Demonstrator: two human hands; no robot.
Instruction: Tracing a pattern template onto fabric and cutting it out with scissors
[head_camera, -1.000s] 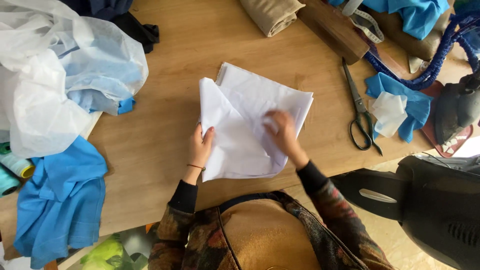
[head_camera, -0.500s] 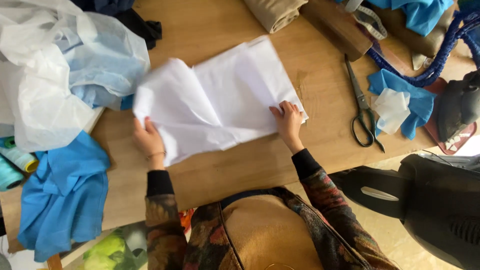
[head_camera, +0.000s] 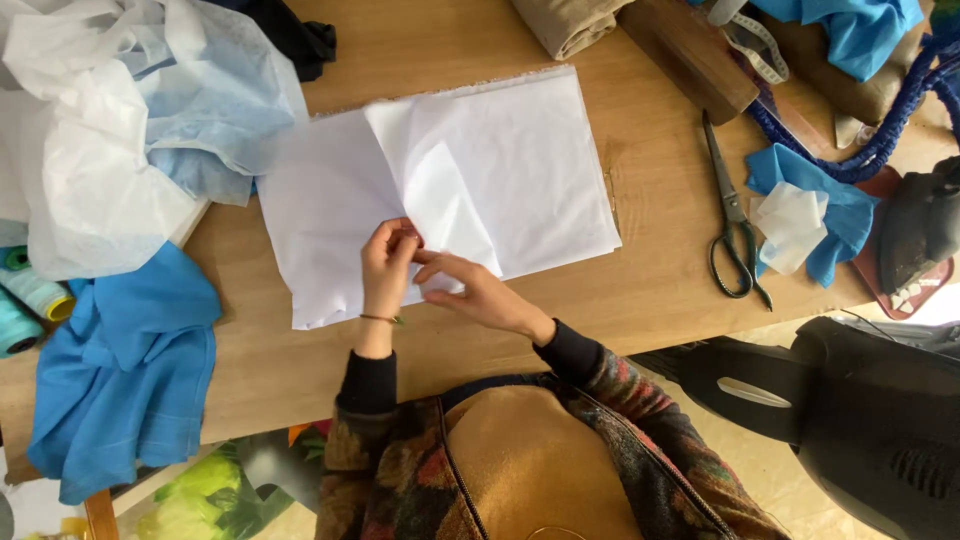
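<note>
A large white fabric sheet (head_camera: 520, 170) lies spread on the wooden table (head_camera: 650, 290), with a folded flap near its middle. My left hand (head_camera: 385, 265) pinches the lower edge of that flap between fingers and thumb. My right hand (head_camera: 480, 295) is right beside it, fingers pointing left and touching the same edge of the white fabric. Both hands meet at the sheet's near edge, close to my body.
Black-handled scissors (head_camera: 735, 225) lie right of the sheet. Blue cloth with a white scrap (head_camera: 810, 215) and an iron (head_camera: 920, 235) sit at the right. White and pale blue fabric (head_camera: 110, 130) is heaped at the left, blue cloth (head_camera: 125, 370) and thread spools (head_camera: 30, 295) below it. A wooden block (head_camera: 690, 55) lies at the top.
The folded white fabric was opened out wide across the table. My hands, spread apart at its two sides half a second ago, have come together at the middle of its near edge.
</note>
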